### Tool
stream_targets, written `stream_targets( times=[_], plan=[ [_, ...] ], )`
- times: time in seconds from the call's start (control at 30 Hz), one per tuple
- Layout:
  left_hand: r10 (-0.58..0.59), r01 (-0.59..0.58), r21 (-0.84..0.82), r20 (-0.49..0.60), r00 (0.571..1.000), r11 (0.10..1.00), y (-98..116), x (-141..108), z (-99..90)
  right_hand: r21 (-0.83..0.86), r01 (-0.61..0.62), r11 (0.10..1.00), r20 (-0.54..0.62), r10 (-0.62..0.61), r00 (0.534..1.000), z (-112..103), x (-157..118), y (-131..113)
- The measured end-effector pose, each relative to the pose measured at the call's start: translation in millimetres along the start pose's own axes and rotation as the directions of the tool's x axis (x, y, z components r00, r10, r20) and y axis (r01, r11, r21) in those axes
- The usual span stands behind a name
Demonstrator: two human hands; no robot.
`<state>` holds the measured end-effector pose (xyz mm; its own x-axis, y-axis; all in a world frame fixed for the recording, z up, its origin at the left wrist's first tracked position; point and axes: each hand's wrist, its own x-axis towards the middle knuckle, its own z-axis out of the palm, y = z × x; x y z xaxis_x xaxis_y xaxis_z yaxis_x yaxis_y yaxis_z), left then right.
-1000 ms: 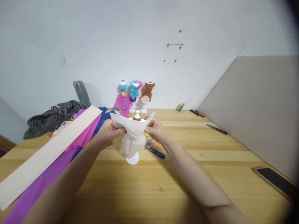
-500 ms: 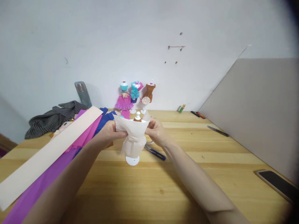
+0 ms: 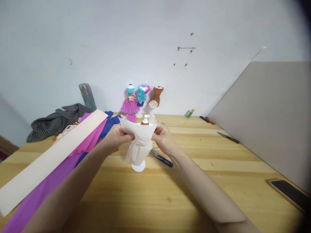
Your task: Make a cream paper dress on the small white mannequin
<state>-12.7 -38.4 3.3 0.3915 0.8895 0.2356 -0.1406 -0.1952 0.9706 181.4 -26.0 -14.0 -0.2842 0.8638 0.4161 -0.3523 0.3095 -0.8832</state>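
Observation:
A small dress form (image 3: 145, 118) on a round white base stands upright on the wooden table, wrapped in pale crepe paper (image 3: 140, 142). The paper is cinched at the waist and flares out above and below it. My left hand (image 3: 118, 136) pinches the upper left edge of the paper, thumb in front. On the other side my right hand (image 3: 162, 137) grips the upper right edge, its fingertips partly behind the paper. Blue-handled thread snips (image 3: 163, 160) lie just right of the form, below my right hand.
Several crepe paper sheets, including a long cream strip (image 3: 53, 160) and a purple sheet (image 3: 46, 191), cover the left side. Behind stand three dressed mini forms (image 3: 130, 104), a flask (image 3: 87, 97) and striped cloth (image 3: 55, 121). Rightward lie a craft knife (image 3: 228, 137) and a phone (image 3: 289, 194).
Both hands keep their hold on the paper. The lower part of the paper has shifted slightly around the form, and the whole view has moved a little.

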Motion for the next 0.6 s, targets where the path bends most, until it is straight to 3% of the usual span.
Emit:
stream_targets(
  times=[0.37, 0.5, 0.6],
  plan=[
    [-0.043, 0.029, -0.115, -0.124, 0.991, 0.993, 0, -2, 8.9, -0.033, 0.068, 0.997, -0.013, -0.068, 0.998, 7, -3, -3],
    [-0.054, 0.045, -0.08, -0.106, 0.993, 0.996, 4, -2, 7.9, -0.038, 0.039, 0.998, -0.038, -0.041, 0.998, 10, -4, -5],
    [-0.029, 0.032, 0.018, -0.154, 0.988, 0.999, 6, -2, 7.5, -0.044, 0.031, 0.999, -0.04, -0.032, 0.999, 12, -5, -6]
  ],
)
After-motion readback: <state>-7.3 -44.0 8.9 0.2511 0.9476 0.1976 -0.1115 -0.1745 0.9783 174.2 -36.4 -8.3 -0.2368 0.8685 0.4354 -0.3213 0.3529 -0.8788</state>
